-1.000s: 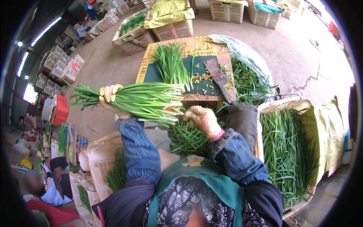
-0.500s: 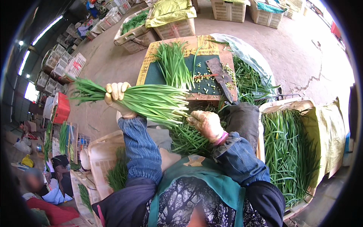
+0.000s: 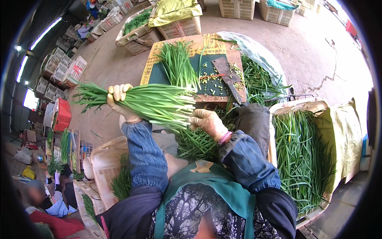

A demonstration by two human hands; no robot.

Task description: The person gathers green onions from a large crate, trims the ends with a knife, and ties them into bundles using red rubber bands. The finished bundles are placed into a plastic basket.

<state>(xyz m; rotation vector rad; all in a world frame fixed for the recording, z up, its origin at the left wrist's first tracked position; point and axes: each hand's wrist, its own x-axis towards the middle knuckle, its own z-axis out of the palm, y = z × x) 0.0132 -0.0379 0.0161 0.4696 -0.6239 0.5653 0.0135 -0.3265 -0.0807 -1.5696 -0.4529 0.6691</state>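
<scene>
My left hand (image 3: 120,100), in a pale glove, is wrapped round a thick bunch of garlic chives (image 3: 161,102). The bunch lies sideways in the air, leafy tips to the left and pale stem ends to the right. Against those ends my gloved right hand (image 3: 211,125) has its fingers pinched together at the lower stems. Ahead is a low board (image 3: 217,97) with a dark green mat. Another chive bunch (image 3: 177,63) lies there, beside a cleaver (image 3: 227,73) with a dark blade and chopped stem bits (image 3: 210,83).
A crate of chives (image 3: 300,159) stands at my right, another crate (image 3: 105,159) at my left. Loose leaves (image 3: 199,143) lie in my lap, more in a clear plastic bag (image 3: 274,65) beside the board. A co-worker (image 3: 55,195) sits at the lower left. Covered crates (image 3: 181,26) stand beyond.
My right fingers have shifted left, closer against the stem ends; the thin strand seen at them earlier no longer shows. My left hand keeps its hold on the bunch. The view has shifted slightly.
</scene>
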